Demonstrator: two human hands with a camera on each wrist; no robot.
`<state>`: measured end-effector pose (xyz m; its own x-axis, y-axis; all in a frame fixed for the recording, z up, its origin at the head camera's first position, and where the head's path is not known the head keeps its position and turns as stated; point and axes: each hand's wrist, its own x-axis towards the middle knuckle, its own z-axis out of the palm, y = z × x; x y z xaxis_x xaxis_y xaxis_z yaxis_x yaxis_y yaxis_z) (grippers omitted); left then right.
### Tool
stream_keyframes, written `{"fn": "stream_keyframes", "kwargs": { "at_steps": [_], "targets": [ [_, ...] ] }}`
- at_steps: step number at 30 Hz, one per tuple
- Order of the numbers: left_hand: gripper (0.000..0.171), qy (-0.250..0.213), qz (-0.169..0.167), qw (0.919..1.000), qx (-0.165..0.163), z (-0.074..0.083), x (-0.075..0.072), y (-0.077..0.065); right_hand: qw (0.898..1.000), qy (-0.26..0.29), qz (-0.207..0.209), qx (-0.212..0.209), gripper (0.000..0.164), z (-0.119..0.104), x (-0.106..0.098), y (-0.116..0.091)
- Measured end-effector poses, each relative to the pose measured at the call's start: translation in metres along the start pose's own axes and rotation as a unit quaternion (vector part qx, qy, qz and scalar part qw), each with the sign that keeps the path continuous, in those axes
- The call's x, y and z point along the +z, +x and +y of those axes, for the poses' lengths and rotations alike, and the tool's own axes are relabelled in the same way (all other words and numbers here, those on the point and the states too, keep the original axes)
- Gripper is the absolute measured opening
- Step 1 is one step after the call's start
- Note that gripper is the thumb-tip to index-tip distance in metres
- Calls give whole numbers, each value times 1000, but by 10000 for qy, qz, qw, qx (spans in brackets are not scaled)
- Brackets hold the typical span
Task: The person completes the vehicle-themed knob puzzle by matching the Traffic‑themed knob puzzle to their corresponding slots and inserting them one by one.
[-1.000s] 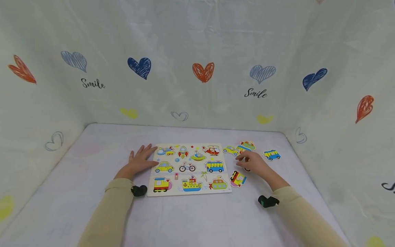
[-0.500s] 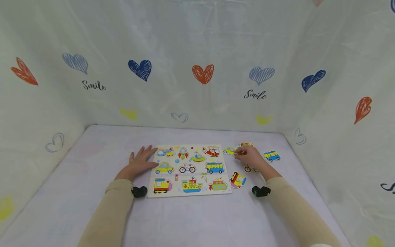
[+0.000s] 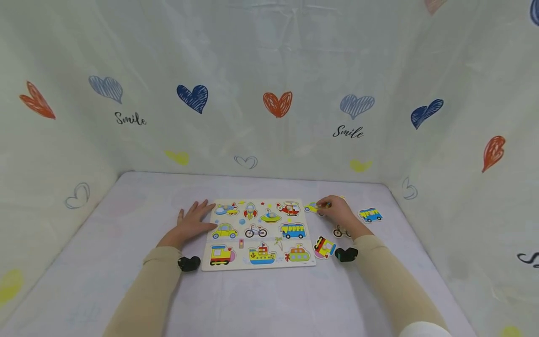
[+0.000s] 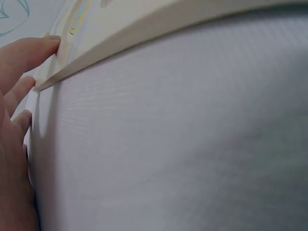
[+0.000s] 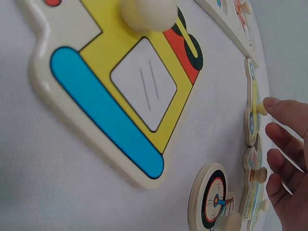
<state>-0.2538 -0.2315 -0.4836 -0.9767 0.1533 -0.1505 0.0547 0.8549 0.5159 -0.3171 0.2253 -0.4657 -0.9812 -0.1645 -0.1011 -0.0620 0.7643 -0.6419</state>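
**Right hand [image 3: 340,213] arrived at the yellow car [image 3: 310,207]**

And there it lay – the yellow car, flat and just off the right edge of the board [image 3: 273,224], near the far corner. The right hand was plainly the nearer one; the left hand [image 3: 194,222] rested at the opposite edge, fingers spread, thumb tip on the board. The car's long axis ran roughly crosswise, slanting a little: one end just beside the board, the other under the right hand. Those right fingers were bent, one fingertip right up at the pale knob [image 5: 260,109] standing off the car – touching, by the look of it, though whether a pinch had closed you couldn't tell. On the near side sat the train [image 3: 324,247] and the bicycle [image 3: 338,231], both apart from the fingertips.
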Motion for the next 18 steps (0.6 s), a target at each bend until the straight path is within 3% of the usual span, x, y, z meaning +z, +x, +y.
{"fn": "stream_keyframes", "kwargs": {
  "at_steps": [18],
  "targets": [
    [72,-6,-102,9996,247,-3,-9,-15,9994,-345,23,-49,26,1,3,7]
  ]
}}
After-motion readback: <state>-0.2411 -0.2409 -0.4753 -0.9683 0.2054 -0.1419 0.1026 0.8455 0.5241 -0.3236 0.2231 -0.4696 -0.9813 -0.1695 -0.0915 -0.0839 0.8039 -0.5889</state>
